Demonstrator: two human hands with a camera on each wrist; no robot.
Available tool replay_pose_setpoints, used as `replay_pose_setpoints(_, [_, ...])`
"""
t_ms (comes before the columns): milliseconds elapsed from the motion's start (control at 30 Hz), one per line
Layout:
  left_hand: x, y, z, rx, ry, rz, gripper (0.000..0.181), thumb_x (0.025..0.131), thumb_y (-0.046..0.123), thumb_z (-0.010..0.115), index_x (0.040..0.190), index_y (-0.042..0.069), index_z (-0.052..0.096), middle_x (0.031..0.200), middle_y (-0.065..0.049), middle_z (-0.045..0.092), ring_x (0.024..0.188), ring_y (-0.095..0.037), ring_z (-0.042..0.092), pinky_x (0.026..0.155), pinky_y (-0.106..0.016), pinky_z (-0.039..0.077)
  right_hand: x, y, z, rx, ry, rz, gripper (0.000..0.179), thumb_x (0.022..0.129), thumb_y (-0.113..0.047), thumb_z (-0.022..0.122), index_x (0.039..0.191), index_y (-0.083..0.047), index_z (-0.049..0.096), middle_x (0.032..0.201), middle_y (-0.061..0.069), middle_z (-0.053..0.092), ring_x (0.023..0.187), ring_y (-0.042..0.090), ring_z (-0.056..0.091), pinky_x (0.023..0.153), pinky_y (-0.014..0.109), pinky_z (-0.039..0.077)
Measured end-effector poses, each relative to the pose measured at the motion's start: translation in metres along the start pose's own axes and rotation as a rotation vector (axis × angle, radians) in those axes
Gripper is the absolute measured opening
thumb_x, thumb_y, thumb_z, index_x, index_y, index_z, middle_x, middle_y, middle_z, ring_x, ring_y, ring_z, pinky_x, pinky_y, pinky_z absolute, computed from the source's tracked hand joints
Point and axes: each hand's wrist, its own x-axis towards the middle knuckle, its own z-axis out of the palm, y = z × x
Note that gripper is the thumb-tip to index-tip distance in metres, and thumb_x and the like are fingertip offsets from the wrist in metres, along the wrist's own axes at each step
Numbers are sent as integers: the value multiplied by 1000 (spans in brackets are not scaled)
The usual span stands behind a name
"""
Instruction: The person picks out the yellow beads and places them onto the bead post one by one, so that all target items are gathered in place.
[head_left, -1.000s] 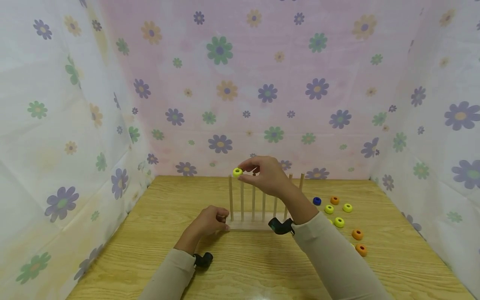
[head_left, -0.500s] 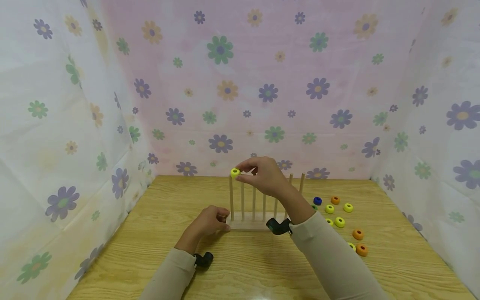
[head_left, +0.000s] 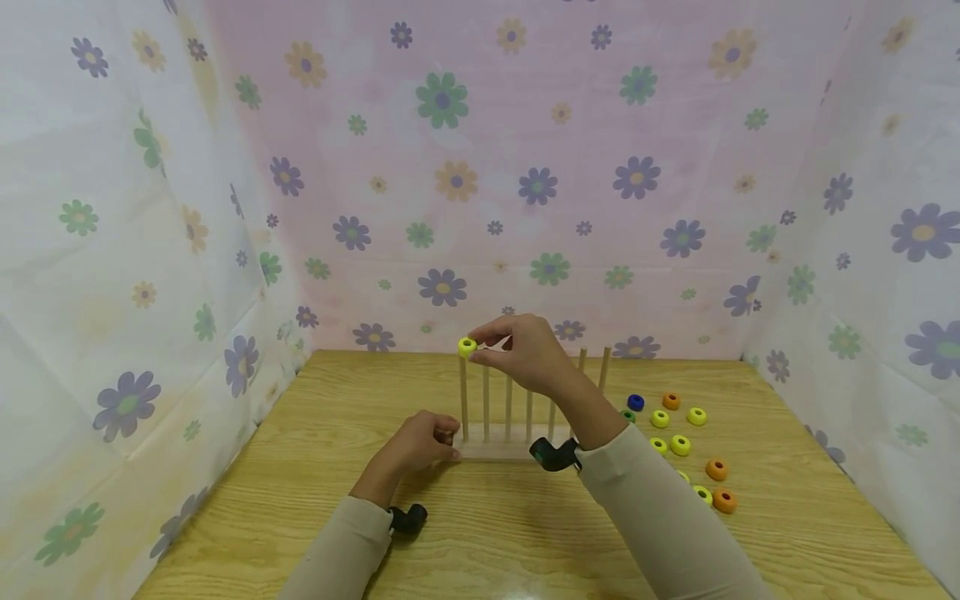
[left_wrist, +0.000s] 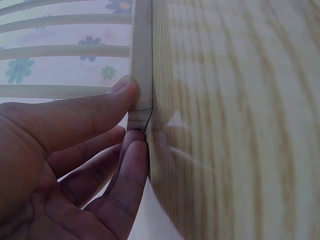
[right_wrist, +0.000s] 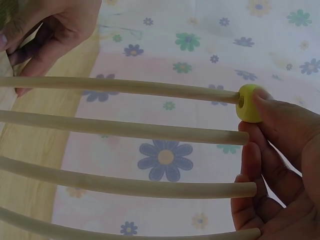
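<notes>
A wooden peg rack [head_left: 495, 451] stands on the table, with a row of upright pegs on a flat base. My left hand [head_left: 415, 442] holds the left end of the base; in the left wrist view its thumb [left_wrist: 107, 112] presses one face and a fingertip lies at the end corner. Between thumb and fingers, my right hand [head_left: 534, 357] pinches a yellow ring bead [head_left: 467, 348] at the top of the leftmost peg [head_left: 463, 400]. Seen from the right wrist, that peg's tip meets the hole of the bead [right_wrist: 250, 104]; how deep it sits is hidden.
Several loose beads lie on the table to the right: yellow [head_left: 680, 445], orange [head_left: 717, 469], one blue [head_left: 636, 402] and one green [head_left: 628, 415]. My right forearm partly covers some. Flowered cloth [head_left: 442, 208] walls the table at the back and sides.
My right hand has moved slightly left with the yellow bead, from near the second peg to the top of the leftmost one. The left hand has stayed on the base.
</notes>
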Motion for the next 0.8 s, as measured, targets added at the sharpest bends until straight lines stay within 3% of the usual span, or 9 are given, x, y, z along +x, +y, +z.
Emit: replay_pose_setpoints(800, [3,-3,0,15,-6,19,54,86,11,85,137,4,68,139,-14,66,117,-25,65,95,-44,59,0,-6,4,-13,33,23,21,94,-30,80,113,-22,82,109,-7,76,98,13,66,81,35,58])
